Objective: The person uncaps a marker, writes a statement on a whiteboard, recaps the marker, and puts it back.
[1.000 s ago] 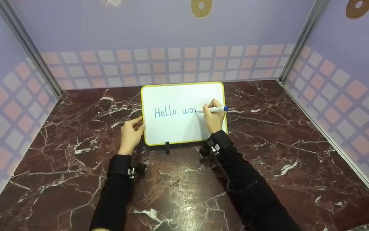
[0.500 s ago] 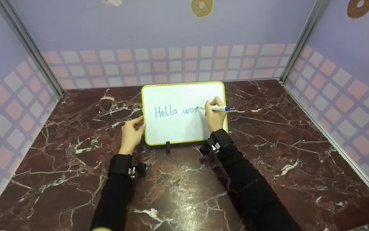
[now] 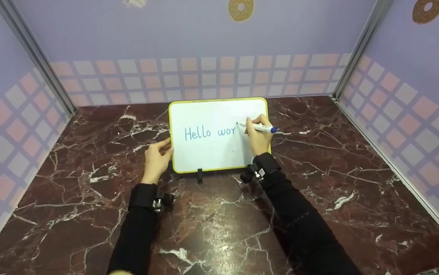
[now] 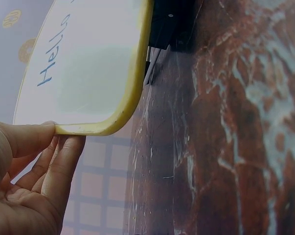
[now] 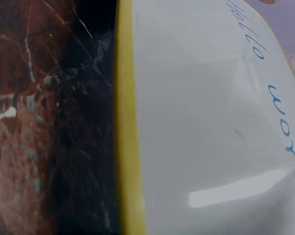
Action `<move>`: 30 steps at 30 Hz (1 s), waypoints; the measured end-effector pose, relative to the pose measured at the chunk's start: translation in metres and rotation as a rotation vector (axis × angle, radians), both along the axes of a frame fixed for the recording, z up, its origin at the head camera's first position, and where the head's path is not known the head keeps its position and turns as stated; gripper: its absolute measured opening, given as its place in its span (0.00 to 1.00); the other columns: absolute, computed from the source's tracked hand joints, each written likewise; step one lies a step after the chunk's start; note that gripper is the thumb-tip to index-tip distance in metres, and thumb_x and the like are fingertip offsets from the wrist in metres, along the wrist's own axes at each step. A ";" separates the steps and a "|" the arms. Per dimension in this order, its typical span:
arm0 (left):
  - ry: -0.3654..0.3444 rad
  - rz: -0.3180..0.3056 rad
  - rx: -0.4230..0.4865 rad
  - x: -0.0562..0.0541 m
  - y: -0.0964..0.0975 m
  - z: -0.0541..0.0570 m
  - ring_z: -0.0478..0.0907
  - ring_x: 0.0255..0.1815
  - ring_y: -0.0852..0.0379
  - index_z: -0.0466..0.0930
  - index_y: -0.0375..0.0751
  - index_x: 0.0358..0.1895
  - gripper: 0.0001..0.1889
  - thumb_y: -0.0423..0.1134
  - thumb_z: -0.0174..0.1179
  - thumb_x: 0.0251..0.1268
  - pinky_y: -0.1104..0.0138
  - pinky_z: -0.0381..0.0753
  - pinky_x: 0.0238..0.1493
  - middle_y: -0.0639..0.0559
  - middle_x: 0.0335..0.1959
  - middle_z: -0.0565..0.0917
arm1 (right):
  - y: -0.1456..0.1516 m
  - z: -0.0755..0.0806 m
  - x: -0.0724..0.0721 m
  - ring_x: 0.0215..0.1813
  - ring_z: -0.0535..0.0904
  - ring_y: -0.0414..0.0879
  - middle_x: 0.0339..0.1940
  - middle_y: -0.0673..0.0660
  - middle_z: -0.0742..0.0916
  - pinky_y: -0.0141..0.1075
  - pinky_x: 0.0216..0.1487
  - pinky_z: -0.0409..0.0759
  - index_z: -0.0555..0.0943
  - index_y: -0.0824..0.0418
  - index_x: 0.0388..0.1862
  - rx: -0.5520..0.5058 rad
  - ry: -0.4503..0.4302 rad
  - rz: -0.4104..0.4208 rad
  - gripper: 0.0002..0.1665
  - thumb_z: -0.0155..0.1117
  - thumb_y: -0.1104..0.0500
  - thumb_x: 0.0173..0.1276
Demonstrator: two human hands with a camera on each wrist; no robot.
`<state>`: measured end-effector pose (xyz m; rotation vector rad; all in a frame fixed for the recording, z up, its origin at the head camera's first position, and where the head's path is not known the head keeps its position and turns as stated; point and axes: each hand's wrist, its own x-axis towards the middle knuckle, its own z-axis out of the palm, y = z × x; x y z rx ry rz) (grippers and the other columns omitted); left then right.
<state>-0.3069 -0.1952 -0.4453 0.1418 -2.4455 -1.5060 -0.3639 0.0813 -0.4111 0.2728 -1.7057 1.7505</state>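
Observation:
A small whiteboard (image 3: pixel 208 156) with a yellow rim leans on a black stand and carries the blue words "Hello wor" (image 3: pixel 210 133). My left hand (image 3: pixel 156 160) pinches its left edge; in the left wrist view the thumb (image 4: pixel 32 137) lies on the front and fingers (image 4: pixel 64 166) are at the edge. With my right hand (image 3: pixel 259 139) I hold a white marker (image 3: pixel 259 127) with a blue end, its dark tip at the board just above and right of the "r". Neither the right hand nor the marker shows in the right wrist view.
A dark red marbled table (image 3: pixel 318 175) spreads around the board. Behind and at both sides stand purple walls (image 3: pixel 188 38) with pink and white squares. One black stand foot (image 3: pixel 200 175) sticks out under the board's lower edge.
The right hand has finished the "r" stroke and moved the marker slightly up and right. My left hand stays at the left edge, and the board has hardly moved.

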 end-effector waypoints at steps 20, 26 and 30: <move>-0.001 0.012 0.002 -0.001 0.002 0.000 0.84 0.53 0.39 0.74 0.32 0.66 0.21 0.27 0.56 0.71 0.58 0.87 0.51 0.31 0.53 0.82 | 0.009 -0.007 0.003 0.11 0.64 0.34 0.08 0.46 0.69 0.24 0.15 0.57 0.60 0.61 0.13 0.011 -0.003 -0.018 0.23 0.54 0.78 0.60; -0.003 0.012 0.003 0.000 0.001 -0.001 0.84 0.53 0.39 0.74 0.31 0.66 0.21 0.27 0.56 0.70 0.60 0.88 0.50 0.31 0.53 0.82 | 0.016 -0.016 -0.009 0.11 0.65 0.35 0.08 0.46 0.71 0.24 0.15 0.58 0.61 0.55 0.15 -0.049 0.006 -0.034 0.25 0.54 0.77 0.61; -0.003 0.012 0.005 -0.001 0.001 -0.001 0.84 0.53 0.39 0.74 0.31 0.66 0.21 0.27 0.56 0.71 0.59 0.87 0.51 0.30 0.54 0.82 | 0.017 -0.006 0.000 0.12 0.66 0.35 0.09 0.48 0.71 0.23 0.15 0.59 0.62 0.61 0.15 -0.058 -0.004 -0.024 0.22 0.54 0.79 0.60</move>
